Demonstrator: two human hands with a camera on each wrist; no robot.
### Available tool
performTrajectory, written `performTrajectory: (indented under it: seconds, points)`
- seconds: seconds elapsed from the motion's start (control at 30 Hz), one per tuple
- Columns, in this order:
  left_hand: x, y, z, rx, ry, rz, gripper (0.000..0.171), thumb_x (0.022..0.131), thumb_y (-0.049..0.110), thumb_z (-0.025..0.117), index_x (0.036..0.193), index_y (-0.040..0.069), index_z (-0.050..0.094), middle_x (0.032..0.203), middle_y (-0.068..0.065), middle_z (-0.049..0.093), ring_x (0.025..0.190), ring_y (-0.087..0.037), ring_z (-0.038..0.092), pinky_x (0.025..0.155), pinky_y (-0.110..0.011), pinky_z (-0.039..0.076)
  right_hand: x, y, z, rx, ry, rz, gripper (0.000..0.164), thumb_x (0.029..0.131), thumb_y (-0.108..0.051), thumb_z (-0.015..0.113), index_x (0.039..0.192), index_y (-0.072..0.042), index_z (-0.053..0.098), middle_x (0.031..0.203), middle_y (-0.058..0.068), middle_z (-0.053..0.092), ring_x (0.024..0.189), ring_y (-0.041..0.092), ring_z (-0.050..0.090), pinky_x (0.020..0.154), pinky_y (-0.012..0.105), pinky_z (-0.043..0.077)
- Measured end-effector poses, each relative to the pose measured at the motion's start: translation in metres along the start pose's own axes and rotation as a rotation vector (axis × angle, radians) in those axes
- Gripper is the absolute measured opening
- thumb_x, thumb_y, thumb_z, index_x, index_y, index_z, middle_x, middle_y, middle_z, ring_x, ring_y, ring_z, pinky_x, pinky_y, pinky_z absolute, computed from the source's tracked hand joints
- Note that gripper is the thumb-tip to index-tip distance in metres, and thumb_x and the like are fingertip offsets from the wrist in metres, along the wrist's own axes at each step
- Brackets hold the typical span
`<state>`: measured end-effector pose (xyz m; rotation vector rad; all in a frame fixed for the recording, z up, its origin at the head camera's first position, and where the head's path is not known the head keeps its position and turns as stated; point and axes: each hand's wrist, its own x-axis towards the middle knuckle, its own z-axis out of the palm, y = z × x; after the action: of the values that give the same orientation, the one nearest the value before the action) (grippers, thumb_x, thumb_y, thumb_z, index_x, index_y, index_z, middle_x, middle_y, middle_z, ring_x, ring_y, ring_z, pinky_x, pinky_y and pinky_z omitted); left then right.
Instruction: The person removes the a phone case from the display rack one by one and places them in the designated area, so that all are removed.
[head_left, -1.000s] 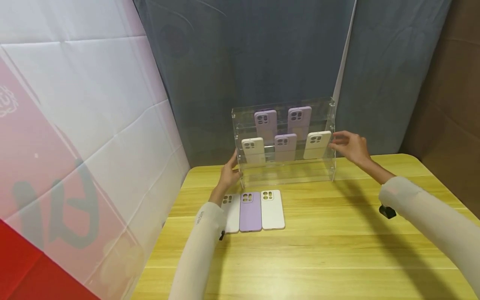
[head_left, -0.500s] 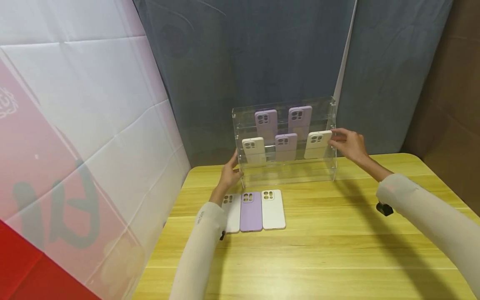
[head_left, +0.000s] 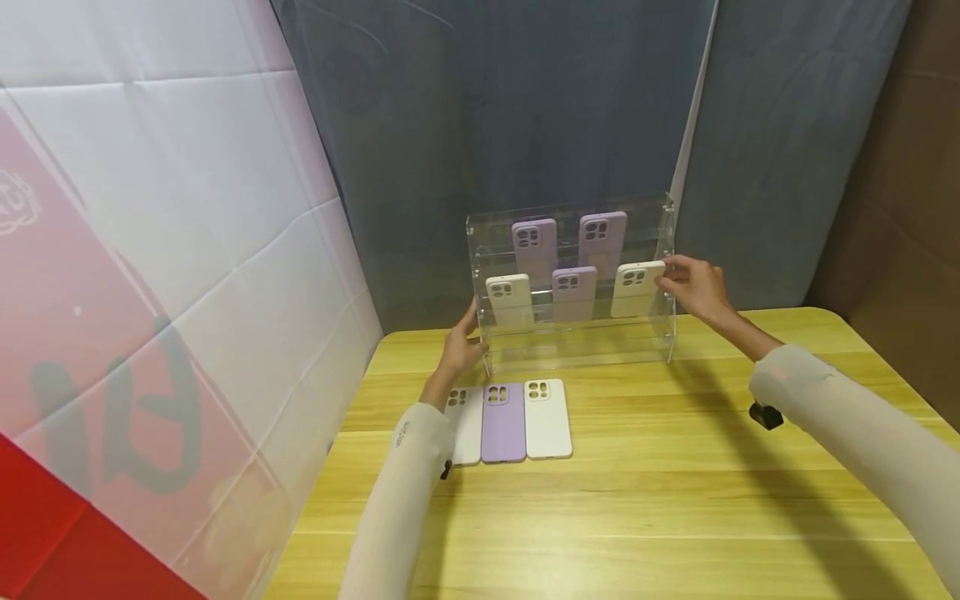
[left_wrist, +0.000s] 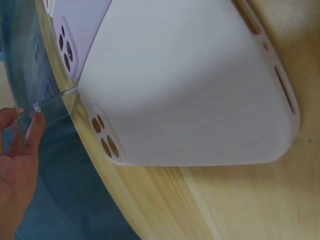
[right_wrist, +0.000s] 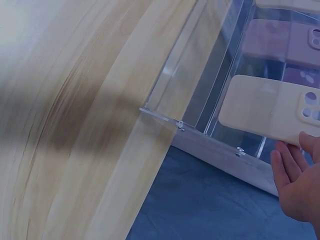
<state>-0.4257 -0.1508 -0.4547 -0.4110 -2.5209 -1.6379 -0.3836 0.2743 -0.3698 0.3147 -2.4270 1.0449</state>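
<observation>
A clear acrylic display stand (head_left: 577,352) stands upright at the back of the table. My left hand (head_left: 461,348) grips its left side panel, with thumb and fingers on either side of the edge in the left wrist view. In the stand's middle tier, my right hand (head_left: 699,288) pinches the right edge of a cream phone case (head_left: 636,293); the right wrist view shows the thumb near its camera cutout. Left of it in that tier are a purple phone case (head_left: 574,298) and another cream phone case (head_left: 510,302). Two purple phone cases (head_left: 602,237) lean in the tier above.
Flat on the wooden table (head_left: 637,500), before the stand, lie a white phone case (head_left: 548,421), a purple phone case (head_left: 503,425) and a second white phone case (left_wrist: 175,90), partly behind my left wrist. A grey curtain (head_left: 525,100) hangs behind.
My right hand has shifted slightly left, and its thumb now overlaps the cream phone case's edge. My left hand stays on the stand; the cases keep their places.
</observation>
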Motion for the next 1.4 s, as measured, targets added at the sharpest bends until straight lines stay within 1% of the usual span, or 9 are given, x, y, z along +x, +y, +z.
performTrajectory:
  seconds: [0.43,0.67,0.7,0.73,0.8,0.87,0.93,1.17,1.4]
  points:
    - [0.000,0.000,-0.001,-0.005,-0.006,0.010,0.107,0.084,-0.025,0.058,0.167,0.032,0.020,0.160,-0.024,0.041,0.129,-0.048,0.058,0.098,-0.046,0.061,0.003,-0.009,-0.004,-0.036,0.015,-0.035,0.033,0.098,-0.013,0.072,0.126,0.005,0.068,0.109,0.025,0.075,0.097,0.043,0.074,0.086,0.059,0.060]
    - [0.000,0.001,-0.002,-0.021,-0.002,0.023,0.107,0.083,-0.026,0.057,0.166,0.031,0.021,0.159,-0.027,0.041,0.129,-0.054,0.055,0.096,-0.048,0.062,0.004,-0.024,-0.012,-0.019,0.035,-0.087,0.031,0.097,-0.009,0.073,0.122,0.007,0.069,0.108,0.025,0.075,0.098,0.045,0.073,0.089,0.060,0.058]
    - [0.000,0.001,-0.002,-0.018,-0.001,0.027,0.107,0.083,-0.026,0.057,0.166,0.030,0.021,0.158,-0.027,0.042,0.129,-0.054,0.055,0.096,-0.048,0.062,0.004,-0.025,-0.013,-0.023,0.037,-0.091,0.031,0.097,-0.010,0.073,0.122,0.006,0.069,0.108,0.025,0.075,0.098,0.045,0.073,0.088,0.058,0.059]
    - [0.000,0.001,-0.002,-0.011,0.000,0.031,0.106,0.083,-0.026,0.057,0.166,0.029,0.021,0.158,-0.027,0.042,0.129,-0.053,0.056,0.096,-0.047,0.062,0.004,-0.026,-0.014,-0.026,0.040,-0.089,0.031,0.097,-0.010,0.073,0.122,0.006,0.069,0.108,0.024,0.075,0.098,0.044,0.074,0.086,0.052,0.062]
    - [0.000,0.002,-0.002,0.001,0.003,0.040,0.105,0.083,-0.025,0.058,0.167,0.027,0.021,0.157,-0.027,0.043,0.129,-0.052,0.056,0.097,-0.047,0.062,0.004,-0.027,-0.017,-0.026,0.038,-0.078,0.031,0.096,-0.010,0.074,0.123,0.005,0.069,0.108,0.023,0.075,0.100,0.043,0.074,0.081,0.033,0.064]
    - [-0.001,0.002,-0.002,0.010,0.004,0.041,0.104,0.084,-0.025,0.058,0.166,0.026,0.022,0.157,-0.027,0.043,0.130,-0.050,0.057,0.097,-0.046,0.061,0.004,-0.028,-0.019,-0.028,0.033,-0.068,0.031,0.097,-0.010,0.074,0.124,0.005,0.069,0.109,0.023,0.075,0.101,0.042,0.074,0.073,0.014,0.058]
    - [-0.001,0.003,-0.002,0.012,0.003,0.034,0.104,0.084,-0.025,0.058,0.166,0.026,0.021,0.158,-0.026,0.043,0.130,-0.049,0.057,0.098,-0.045,0.061,0.005,-0.029,-0.021,-0.021,0.028,-0.064,0.032,0.097,-0.011,0.073,0.125,0.004,0.069,0.110,0.023,0.075,0.101,0.041,0.074,0.068,0.003,0.048]
    - [-0.001,0.004,-0.001,0.005,0.000,0.024,0.106,0.083,-0.026,0.057,0.167,0.027,0.020,0.158,-0.027,0.041,0.130,-0.052,0.056,0.098,-0.046,0.061,0.002,-0.037,-0.027,0.013,0.012,-0.070,0.032,0.098,-0.012,0.072,0.126,0.004,0.069,0.113,0.023,0.075,0.104,0.041,0.073,0.071,0.001,0.048]
    - [-0.002,0.002,0.000,0.001,-0.003,0.012,0.104,0.085,-0.025,0.059,0.166,0.028,0.021,0.159,-0.027,0.041,0.129,-0.052,0.057,0.097,-0.046,0.062,-0.002,-0.041,-0.028,0.024,0.006,-0.065,0.030,0.098,-0.010,0.071,0.125,0.004,0.069,0.114,0.023,0.074,0.105,0.042,0.072,0.070,-0.003,0.043]
